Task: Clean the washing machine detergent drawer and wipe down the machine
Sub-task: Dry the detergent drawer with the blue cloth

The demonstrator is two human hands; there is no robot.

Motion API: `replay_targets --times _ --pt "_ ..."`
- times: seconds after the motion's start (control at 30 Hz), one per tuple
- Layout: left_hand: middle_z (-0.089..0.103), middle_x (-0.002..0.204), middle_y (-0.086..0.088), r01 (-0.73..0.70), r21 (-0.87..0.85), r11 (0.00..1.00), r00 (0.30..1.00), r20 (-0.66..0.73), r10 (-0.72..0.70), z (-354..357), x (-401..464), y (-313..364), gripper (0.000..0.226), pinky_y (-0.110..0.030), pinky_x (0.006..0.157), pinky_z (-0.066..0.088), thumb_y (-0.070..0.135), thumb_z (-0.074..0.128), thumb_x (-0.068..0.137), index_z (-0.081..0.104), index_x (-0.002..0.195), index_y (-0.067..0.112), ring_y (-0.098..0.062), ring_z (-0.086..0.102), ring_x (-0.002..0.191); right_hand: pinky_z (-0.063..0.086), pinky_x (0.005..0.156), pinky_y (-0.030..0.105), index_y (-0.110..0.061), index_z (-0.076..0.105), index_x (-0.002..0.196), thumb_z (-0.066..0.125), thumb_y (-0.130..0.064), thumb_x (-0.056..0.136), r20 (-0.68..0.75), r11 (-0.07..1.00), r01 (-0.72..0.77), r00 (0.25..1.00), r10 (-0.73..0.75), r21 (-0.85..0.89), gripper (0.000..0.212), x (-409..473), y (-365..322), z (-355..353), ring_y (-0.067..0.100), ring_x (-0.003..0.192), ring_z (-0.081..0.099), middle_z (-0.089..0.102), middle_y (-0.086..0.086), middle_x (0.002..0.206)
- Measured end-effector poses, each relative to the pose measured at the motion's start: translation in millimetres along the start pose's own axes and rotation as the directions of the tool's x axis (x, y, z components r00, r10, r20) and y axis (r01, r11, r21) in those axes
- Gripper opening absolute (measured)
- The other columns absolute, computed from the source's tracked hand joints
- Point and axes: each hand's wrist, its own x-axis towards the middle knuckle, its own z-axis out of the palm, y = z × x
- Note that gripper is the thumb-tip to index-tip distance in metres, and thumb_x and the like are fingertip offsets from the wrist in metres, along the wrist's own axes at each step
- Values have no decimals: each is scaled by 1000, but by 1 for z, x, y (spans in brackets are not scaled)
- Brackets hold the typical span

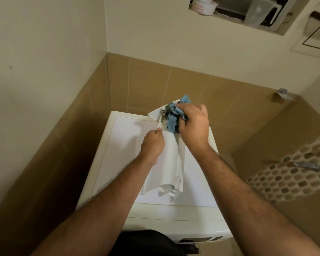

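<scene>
The white detergent drawer (169,163) is out of the machine, held tilted above the white washing machine top (126,137). My left hand (152,144) grips the drawer's left edge near its middle. A crumpled blue cloth (174,119) is gripped by my right hand (193,124), which pushes it into the far end of the drawer. Part of the cloth sticks out beyond the drawer's front panel (156,112). The drawer's near end hangs over the front part of the machine top.
The machine stands in a corner between brown tiled walls (155,80). Its control panel (201,239) shows at the bottom. A wall niche (238,13) above holds a white tub and a clear measuring jug. A mosaic tiled ledge (288,174) lies to the right.
</scene>
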Motion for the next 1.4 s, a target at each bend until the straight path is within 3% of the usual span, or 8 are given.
replay_targets --times 0.1,0.23,0.47,0.73,0.9,1.1,1.23,1.4 --pt "52 87 5 25 -31 999 1000 8 -25 0 0 -2 31 -31 76 37 37 29 105 53 111 18 -10 49 78 29 82 4 -11 73 100 54 8 77 -107 980 -157 979 171 126 35 -6 -5 4 18 95 53 72 -1 100" --pt "52 76 2 18 -35 999 1000 -5 -18 -9 -3 -4 36 -27 58 36 35 28 103 57 102 14 -13 46 65 29 74 14 -7 72 94 55 7 79 -129 945 -296 941 313 139 27 -5 8 0 29 93 58 71 5 97" --pt "46 68 2 -68 5 998 998 -17 68 -8 -5 -3 39 -28 55 33 34 29 104 57 95 10 -13 42 61 43 70 37 -13 76 106 61 -4 83 16 980 62 998 -60 -191 29 3 12 -8 34 85 51 65 11 94" --pt "54 74 1 -79 -123 989 996 -60 72 -17 -4 -1 37 -25 56 38 32 30 104 56 80 20 -11 47 65 47 75 46 -10 72 115 62 -7 87 78 955 -93 990 119 -281 30 -2 37 -10 32 93 50 62 11 101" --pt "60 85 -3 -56 -120 991 998 -43 51 -18 -4 2 38 -28 64 43 34 30 103 61 98 11 -16 53 74 43 70 33 -8 72 110 58 -2 85 23 961 -152 987 161 -229 29 -4 44 -8 28 93 48 60 10 98" --pt "58 86 -14 78 -276 958 996 59 -64 -21 0 11 34 -38 72 49 29 35 99 59 92 7 -25 56 78 35 60 26 -11 48 68 50 1 83 -52 826 -542 830 555 156 20 -15 58 0 20 71 46 51 8 79" --pt "63 88 -13 85 -255 963 994 89 -64 -20 -1 12 37 -40 76 53 30 35 100 62 98 5 -27 60 80 34 61 19 -19 48 65 53 2 83 -120 852 -483 851 511 200 28 -13 52 1 18 74 48 51 3 81" --pt "64 96 -16 28 -207 978 997 78 -12 -19 -1 14 43 -46 85 54 33 31 101 61 105 3 -28 61 87 35 70 21 -4 71 92 57 4 82 -177 919 -393 907 382 -27 20 -12 56 1 24 90 53 52 1 91"
